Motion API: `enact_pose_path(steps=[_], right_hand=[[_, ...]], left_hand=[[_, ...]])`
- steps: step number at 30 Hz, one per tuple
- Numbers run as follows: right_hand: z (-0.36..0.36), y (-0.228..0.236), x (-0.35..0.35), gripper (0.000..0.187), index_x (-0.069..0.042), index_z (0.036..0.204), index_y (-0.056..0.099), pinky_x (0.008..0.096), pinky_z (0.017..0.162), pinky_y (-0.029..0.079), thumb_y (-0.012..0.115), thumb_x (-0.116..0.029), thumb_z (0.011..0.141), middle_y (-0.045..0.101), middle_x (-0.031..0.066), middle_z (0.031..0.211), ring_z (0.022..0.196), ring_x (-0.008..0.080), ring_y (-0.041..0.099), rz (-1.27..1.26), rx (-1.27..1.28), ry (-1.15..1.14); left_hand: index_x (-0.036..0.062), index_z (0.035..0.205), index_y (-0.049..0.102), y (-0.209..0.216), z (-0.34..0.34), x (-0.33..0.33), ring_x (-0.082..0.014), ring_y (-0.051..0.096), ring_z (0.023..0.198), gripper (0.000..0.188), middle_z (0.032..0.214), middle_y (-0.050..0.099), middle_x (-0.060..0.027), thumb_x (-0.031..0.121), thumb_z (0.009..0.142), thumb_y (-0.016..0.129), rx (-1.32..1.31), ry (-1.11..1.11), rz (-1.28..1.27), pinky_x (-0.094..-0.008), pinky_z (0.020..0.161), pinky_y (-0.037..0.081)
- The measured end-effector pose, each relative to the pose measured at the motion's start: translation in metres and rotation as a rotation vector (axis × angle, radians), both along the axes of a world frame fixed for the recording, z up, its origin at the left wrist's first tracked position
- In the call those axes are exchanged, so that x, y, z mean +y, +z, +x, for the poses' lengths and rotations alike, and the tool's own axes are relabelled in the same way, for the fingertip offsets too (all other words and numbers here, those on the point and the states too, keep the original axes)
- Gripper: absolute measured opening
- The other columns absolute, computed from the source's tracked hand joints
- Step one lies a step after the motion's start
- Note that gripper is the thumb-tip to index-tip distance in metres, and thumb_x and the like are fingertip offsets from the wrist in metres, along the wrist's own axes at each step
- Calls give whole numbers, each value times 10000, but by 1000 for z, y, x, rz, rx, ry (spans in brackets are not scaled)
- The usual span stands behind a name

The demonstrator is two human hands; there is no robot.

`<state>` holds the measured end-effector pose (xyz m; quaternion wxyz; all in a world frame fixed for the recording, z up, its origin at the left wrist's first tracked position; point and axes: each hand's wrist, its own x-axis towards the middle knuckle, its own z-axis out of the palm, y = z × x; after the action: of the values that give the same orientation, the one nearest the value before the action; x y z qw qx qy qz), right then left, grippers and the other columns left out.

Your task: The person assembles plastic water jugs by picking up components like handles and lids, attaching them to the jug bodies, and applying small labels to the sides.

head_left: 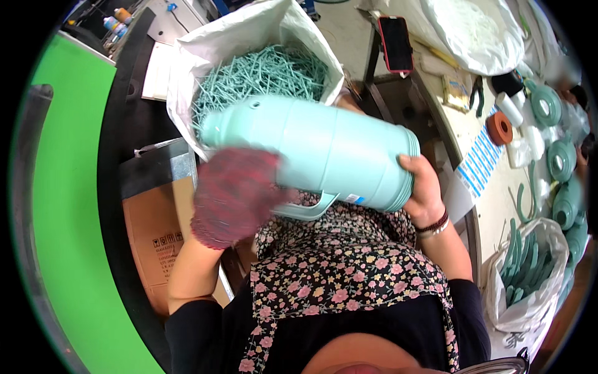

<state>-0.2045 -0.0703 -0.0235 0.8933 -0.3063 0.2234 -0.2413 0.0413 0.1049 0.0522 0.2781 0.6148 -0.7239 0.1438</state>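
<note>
A mint-green plastic thermos jug body (349,146) lies sideways across my lap, its narrow neck to the left and its ribbed, wider end to the right. My right hand (425,187), bare with a bracelet at the wrist, grips that wider end, thumb on top. Over my left hand (237,196) is a dark red knitted glove; it is smeared by motion and lies against the jug's side below the neck. Its fingers cannot be made out. The jug's handle (311,210) points toward my flowered apron (336,268), and a small blue-and-white sticker (355,199) sits beside it.
Beyond the jug stands a white sack (280,25) of thin green plastic sticks (261,75). A cardboard box (152,243) is at left. The right-hand table carries a red-cased phone (395,43), pliers (477,96), label sheet (481,163), brown tape roll (499,128) and a bag of green strips (526,262).
</note>
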Motion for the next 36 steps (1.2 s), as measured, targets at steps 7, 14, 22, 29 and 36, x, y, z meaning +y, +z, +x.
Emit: enact_pose_path(steps=[7, 14, 22, 29, 36], right_hand=[[7, -13, 24, 570, -17, 1351, 466, 341, 1016, 401, 709, -60, 837, 572, 79, 1288, 1177, 174, 528, -344, -106, 180], [2, -25, -24, 772, 19, 1300, 489, 384, 979, 453, 810, -396, 735, 580, 132, 1256, 1121, 265, 584, -1167, 539, 276], [18, 110, 6, 371, -121, 840, 670, 401, 811, 442, 766, -457, 717, 604, 31, 968, 877, 252, 548, -2116, -38, -45], [20, 103, 16, 281, -111, 676, 585, 359, 719, 500, 743, -314, 789, 507, 13, 664, 631, 201, 567, -2080, -127, 71], [11, 120, -14, 371, -79, 925, 654, 451, 916, 406, 677, -439, 842, 568, 136, 1145, 1072, 339, 523, -1966, -249, 127]], left_hand=[[87, 1295, 491, -30, 21, 31, -211, 555, 1093, 378, 1212, 555, -81, 241, 959, 568, 2045, -166, -313, -377, 948, 484], [47, 1134, 584, -17, 37, 28, -172, 609, 833, 315, 905, 621, -41, 138, 847, 675, 1683, -215, -354, -307, 738, 500], [76, 915, 704, 23, 37, -20, -177, 658, 817, 415, 870, 680, -58, 148, 542, 871, 874, -140, 594, -323, 718, 521], [80, 909, 707, 7, 41, -32, -201, 663, 809, 426, 870, 687, -66, 177, 525, 862, 865, -169, 797, -330, 723, 516], [41, 986, 670, 6, 48, 7, -202, 637, 796, 342, 903, 653, -92, 146, 677, 774, 626, -75, 329, -347, 723, 508]])
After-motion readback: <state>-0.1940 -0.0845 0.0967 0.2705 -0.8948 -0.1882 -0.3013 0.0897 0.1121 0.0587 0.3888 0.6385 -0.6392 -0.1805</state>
